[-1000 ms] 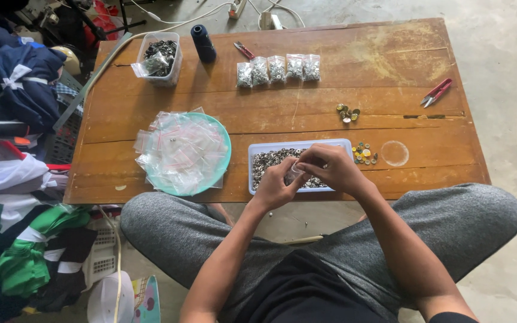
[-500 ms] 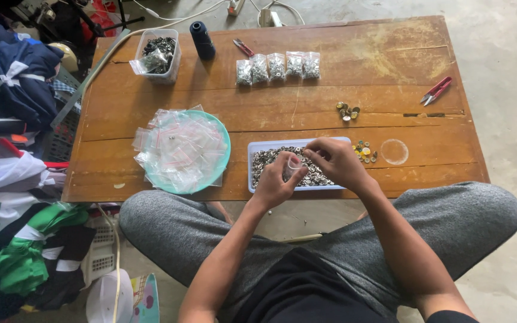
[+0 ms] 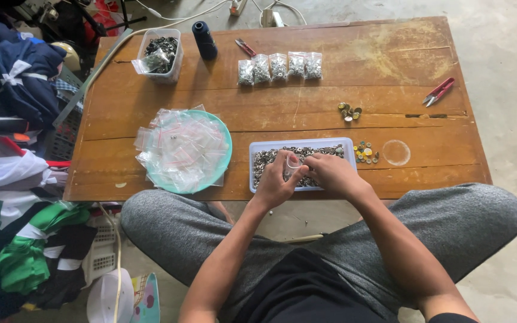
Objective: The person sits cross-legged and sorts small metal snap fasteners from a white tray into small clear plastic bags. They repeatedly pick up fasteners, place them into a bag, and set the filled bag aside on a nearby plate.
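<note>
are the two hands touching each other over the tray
Touching. The head view shows the left hand and right hand meeting at the fingertips on a small clear bag above the tray.

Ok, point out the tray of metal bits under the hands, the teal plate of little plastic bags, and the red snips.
tray of metal bits (image 3: 336,142): head view, on its far rim.
teal plate (image 3: 227,143): head view, on its bare right rim.
red snips (image 3: 438,91): head view, mid handles.

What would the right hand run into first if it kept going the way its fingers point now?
The right hand points left toward the left hand, so it would likely meet the small clear bag pinched between them first, then the left hand's fingers. Both sit just over the tray of small metal pieces; height above it is unclear.
</note>
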